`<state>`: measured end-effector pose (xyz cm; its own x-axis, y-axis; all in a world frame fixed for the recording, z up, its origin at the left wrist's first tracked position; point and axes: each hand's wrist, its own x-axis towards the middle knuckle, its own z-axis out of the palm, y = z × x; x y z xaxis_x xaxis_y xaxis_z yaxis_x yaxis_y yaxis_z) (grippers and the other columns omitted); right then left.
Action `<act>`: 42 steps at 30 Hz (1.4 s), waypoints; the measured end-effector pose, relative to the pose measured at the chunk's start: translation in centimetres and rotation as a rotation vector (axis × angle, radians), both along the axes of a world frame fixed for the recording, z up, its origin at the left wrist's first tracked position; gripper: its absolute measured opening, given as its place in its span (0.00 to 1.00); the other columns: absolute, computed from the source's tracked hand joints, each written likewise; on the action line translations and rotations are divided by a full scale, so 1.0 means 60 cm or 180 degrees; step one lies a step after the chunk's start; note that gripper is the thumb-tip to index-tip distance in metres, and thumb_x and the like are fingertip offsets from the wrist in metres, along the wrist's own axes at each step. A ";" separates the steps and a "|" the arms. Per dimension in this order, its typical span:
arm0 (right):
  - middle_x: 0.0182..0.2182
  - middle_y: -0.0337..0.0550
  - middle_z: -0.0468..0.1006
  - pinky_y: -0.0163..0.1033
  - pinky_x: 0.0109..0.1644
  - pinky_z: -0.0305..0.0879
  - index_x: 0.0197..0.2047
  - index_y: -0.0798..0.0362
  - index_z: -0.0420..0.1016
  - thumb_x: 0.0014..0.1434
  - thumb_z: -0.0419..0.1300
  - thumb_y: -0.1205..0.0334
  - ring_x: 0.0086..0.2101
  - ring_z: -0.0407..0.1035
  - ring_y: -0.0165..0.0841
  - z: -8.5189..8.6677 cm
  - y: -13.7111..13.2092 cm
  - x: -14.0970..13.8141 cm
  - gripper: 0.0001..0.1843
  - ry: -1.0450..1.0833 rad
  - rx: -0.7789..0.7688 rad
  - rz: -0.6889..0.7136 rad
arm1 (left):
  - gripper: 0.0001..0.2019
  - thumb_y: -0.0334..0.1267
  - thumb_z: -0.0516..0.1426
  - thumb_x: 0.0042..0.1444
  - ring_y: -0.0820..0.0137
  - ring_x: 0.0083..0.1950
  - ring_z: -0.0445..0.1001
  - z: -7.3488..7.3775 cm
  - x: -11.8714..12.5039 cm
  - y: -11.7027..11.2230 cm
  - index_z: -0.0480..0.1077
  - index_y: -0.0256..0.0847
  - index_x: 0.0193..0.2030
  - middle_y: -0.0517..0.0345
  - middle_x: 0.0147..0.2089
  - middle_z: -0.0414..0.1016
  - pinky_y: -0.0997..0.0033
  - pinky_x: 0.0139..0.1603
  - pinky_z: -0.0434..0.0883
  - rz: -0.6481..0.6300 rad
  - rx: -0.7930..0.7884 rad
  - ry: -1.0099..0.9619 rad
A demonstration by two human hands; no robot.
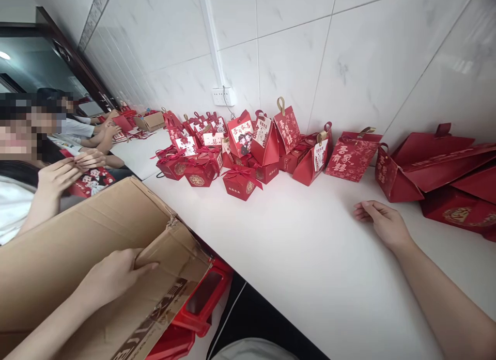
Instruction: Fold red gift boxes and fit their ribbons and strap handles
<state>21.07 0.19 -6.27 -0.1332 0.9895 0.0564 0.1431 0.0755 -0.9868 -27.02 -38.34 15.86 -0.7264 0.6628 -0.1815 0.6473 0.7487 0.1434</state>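
My left hand (112, 275) grips the upper edge of a large brown cardboard box (170, 277), thumb on the side nearer me and the other fingers out of sight behind the edge. My right hand (382, 223) is at the white table (302, 256), holding nothing, its fingers loosely bent and apart from the thumb. Beyond it stand a red gift box with a gold loop (351, 156) and a red triangular box with a white tag (313, 161). Closer to the table's middle is a red hexagonal box with a ribbon bow (241, 183).
Several red gift boxes (201, 166) crowd the table along the tiled wall (294, 55). More red boxes (457, 179) are piled at the right. A red plastic stool (205, 298) is beneath the cardboard box. Co-workers sit at the left; one person's hands (73, 169) are near a red printed bag (93, 182).
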 end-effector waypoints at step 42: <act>0.30 0.43 0.76 0.42 0.40 0.65 0.36 0.51 0.72 0.64 0.51 0.44 0.30 0.69 0.35 0.054 -0.013 -0.047 0.20 -0.0711 0.1020 -0.0114 | 0.18 0.32 0.56 0.57 0.67 0.51 0.76 -0.103 0.303 0.685 0.73 0.45 0.54 0.54 0.53 0.76 0.62 0.57 0.72 -0.3663 0.2821 -0.1891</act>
